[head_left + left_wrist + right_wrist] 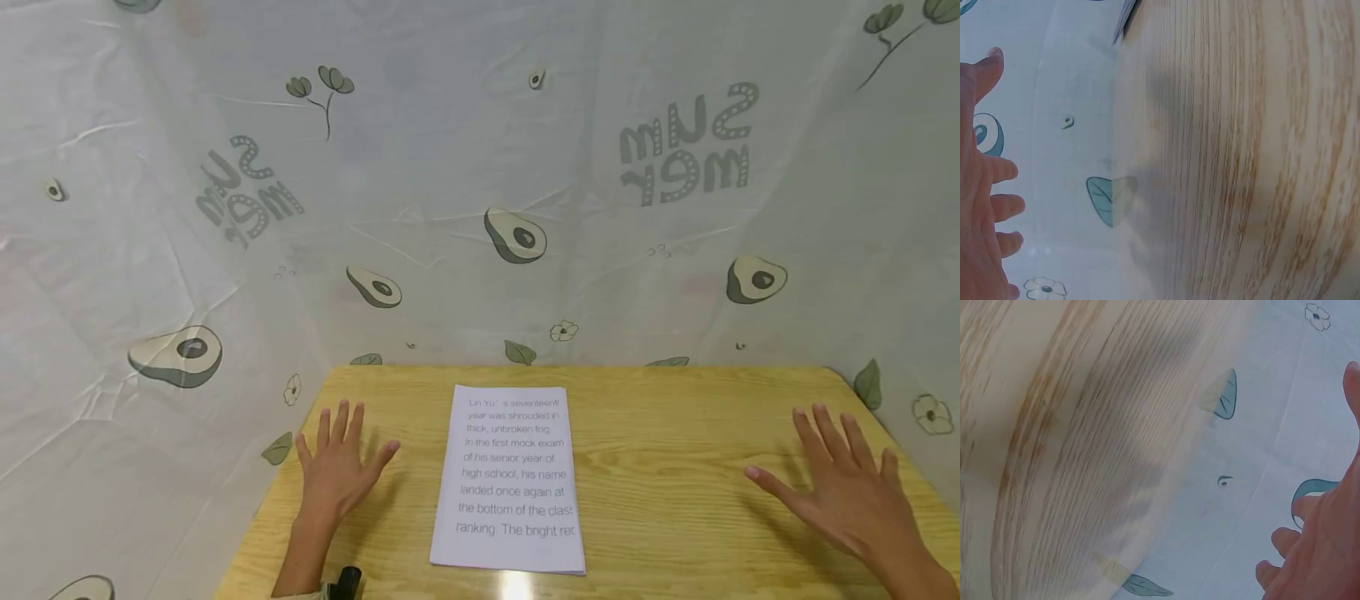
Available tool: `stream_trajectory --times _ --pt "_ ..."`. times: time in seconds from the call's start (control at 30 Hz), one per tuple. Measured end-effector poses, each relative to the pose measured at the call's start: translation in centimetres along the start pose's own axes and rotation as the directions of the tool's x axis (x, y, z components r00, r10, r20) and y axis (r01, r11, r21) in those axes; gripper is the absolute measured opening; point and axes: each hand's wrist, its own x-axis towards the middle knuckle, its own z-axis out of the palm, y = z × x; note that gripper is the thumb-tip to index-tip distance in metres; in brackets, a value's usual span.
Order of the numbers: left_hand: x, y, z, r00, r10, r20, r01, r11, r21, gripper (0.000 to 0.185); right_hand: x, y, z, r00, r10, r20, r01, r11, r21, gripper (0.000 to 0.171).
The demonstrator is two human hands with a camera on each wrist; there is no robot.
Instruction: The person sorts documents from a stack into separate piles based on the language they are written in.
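A stack of white printed paper (510,550) lies upright to the viewer near the middle of the wooden table, its top sheet covered in lines of English text. To its left, my left hand (337,467) is held over the table with fingers spread and nothing in it. My right hand (847,500) hovers over the table's right side, fingers also spread, holding nothing and well apart from the paper. Each wrist view catches part of its own hand, the left hand (982,187) and the right hand (1322,537), with faint shadows on the wood.
The pale wooden table (675,467) ends at a curtain (450,167) printed with avocados, leaves and mirrored lettering, which hangs behind it and along both sides. A dark strap piece (347,582) shows at my left wrist. Light glares on the table's near edge.
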Motion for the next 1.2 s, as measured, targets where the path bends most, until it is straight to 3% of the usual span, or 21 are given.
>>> stream_trajectory --times 0.2,0.43,0.67,0.77,1.0,1.2 --pt "0.0 0.2 0.2 1.0 -0.005 0.011 0.005 1.0 -0.022 0.1 0.1 -0.5 -0.2 0.998 -0.006 0.055 0.001 0.996 0.088 0.112" --pt "0.2 0.7 0.8 0.999 -0.009 0.047 0.013 0.998 -0.065 0.1 0.0 -2.0 0.3 0.995 -0.032 0.097 0.007 0.969 0.249 0.104" --pt "0.5 1.5 1.8 0.999 0.017 0.027 -0.013 0.991 -0.13 0.097 0.4 -3.6 0.7 0.989 -0.048 0.14 -0.001 0.943 0.333 0.102" --pt "0.6 1.9 2.4 0.999 0.035 0.008 -0.033 0.984 -0.174 0.095 0.6 -4.4 1.0 0.99 -0.054 0.129 0.001 0.926 0.379 0.1" --pt "0.7 3.4 3.5 0.999 0.028 0.037 -0.015 0.953 -0.303 0.094 0.9 -5.9 1.5 0.99 -0.074 0.117 0.011 0.885 0.466 0.095" --pt "0.8 4.1 4.7 0.998 0.03 0.055 -0.008 0.935 -0.355 0.091 1.0 -6.9 2.0 0.986 -0.067 0.15 -0.013 0.88 0.476 0.09"
